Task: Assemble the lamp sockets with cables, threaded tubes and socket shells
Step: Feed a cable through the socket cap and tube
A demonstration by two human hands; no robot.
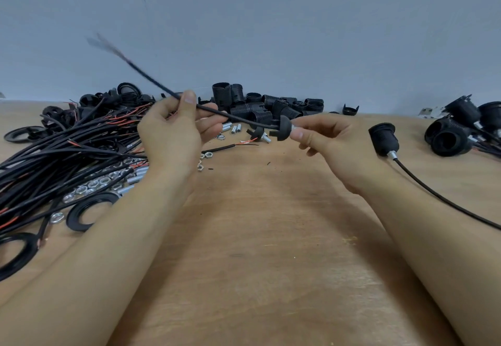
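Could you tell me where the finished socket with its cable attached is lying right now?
In the head view, the finished socket lies on the table right of the right hand, its cable trailing toward the right edge.

Both forearms bare up to frame edge, no sleeves. Left hand [173, 134] and right hand [329, 142] bare: no gloves, rings, watch.

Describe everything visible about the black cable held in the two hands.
The black cable is thin, round and looks rubber-sheathed. It slants up to the left, its free end blurred in the air. The left hand pinches it partway along. Its lower end enters a black dome-shaped socket cap, whose silver tube the right hand pinches.
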